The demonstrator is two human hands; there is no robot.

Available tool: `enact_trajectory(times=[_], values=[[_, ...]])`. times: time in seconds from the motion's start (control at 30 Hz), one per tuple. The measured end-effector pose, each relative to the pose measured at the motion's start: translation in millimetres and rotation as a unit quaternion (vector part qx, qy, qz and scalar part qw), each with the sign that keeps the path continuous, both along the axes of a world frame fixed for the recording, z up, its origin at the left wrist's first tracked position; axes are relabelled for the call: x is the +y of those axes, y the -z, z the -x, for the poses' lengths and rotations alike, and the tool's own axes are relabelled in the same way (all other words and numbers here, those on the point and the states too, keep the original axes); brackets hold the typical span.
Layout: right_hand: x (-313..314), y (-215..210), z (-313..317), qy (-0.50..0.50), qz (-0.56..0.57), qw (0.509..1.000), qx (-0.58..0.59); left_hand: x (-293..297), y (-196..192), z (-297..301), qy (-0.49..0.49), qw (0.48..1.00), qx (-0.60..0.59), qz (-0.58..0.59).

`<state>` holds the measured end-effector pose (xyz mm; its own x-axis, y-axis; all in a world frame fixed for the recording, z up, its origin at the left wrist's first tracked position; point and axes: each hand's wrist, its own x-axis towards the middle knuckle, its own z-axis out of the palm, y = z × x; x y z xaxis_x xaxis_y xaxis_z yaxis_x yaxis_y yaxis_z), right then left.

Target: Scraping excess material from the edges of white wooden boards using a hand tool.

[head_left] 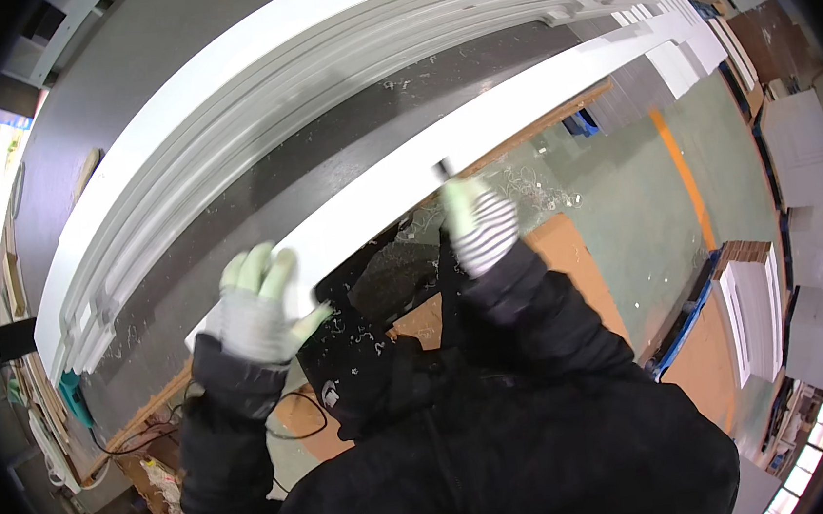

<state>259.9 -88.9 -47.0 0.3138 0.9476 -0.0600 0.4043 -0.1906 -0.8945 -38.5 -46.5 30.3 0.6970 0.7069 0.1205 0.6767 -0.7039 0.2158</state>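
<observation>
Beneath the person's left hand [257, 305], gloved in pale knit with light green fingers, lay the near left end of a long, flat, glossy white board [376, 191]. That hand was spread, its fingers pointing away and its thumb stretched to the right; whether the whole palm pressed on the board could not be told. Up and to its right, the right hand [479, 224], in a matching glove with a grey-and-white striped back, was closed around a small, dark, blurred object [443, 168], which poked out beyond the fingers over the board's near edge. Ahead of both hands, past a strip of the dark grey, flat-topped workbench [362, 144] littered with pale shavings, ran long white moulded lengths with stepped grooves [298, 81]. To the left of the left hand, at the bench's near corner, hung a teal-handled tool [75, 399]. Right of the right hand, an orange painted stripe [683, 174] crossed the dull green floor [623, 209].
</observation>
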Motion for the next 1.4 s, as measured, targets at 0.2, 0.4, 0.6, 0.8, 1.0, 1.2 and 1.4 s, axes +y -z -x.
enact_trajectory(times=[0.2, 0.4, 0.6, 0.8, 1.0, 1.2, 1.4], values=[[-13, -24, 67, -0.156, -0.031, 0.986, 0.055, 4, 8, -35, 0.013, 0.997, -0.076, -0.004], [4, -7, -24, 0.131, -0.033, 0.987, 0.088, -18, 11, 26, -0.030, 1.000, -0.007, 0.000], [-10, -10, 51, -0.152, 0.013, 0.988, -0.021, -5, 16, 9, -0.017, 0.998, -0.038, -0.052], [1, -34, 34, -0.220, 0.028, 0.973, 0.057, -5, 19, 10, -0.023, 0.998, -0.054, -0.039], [11, -36, 24, -0.359, 0.063, 0.931, -0.004, -6, 16, 9, -0.023, 0.998, -0.041, -0.038], [10, -40, 20, -0.501, 0.053, 0.850, -0.156, -1, 18, 3, -0.015, 0.997, -0.057, -0.051], [4, -54, 13, -0.401, 0.084, 0.900, -0.146, 7, 13, -17, -0.027, 0.999, -0.017, -0.032]])
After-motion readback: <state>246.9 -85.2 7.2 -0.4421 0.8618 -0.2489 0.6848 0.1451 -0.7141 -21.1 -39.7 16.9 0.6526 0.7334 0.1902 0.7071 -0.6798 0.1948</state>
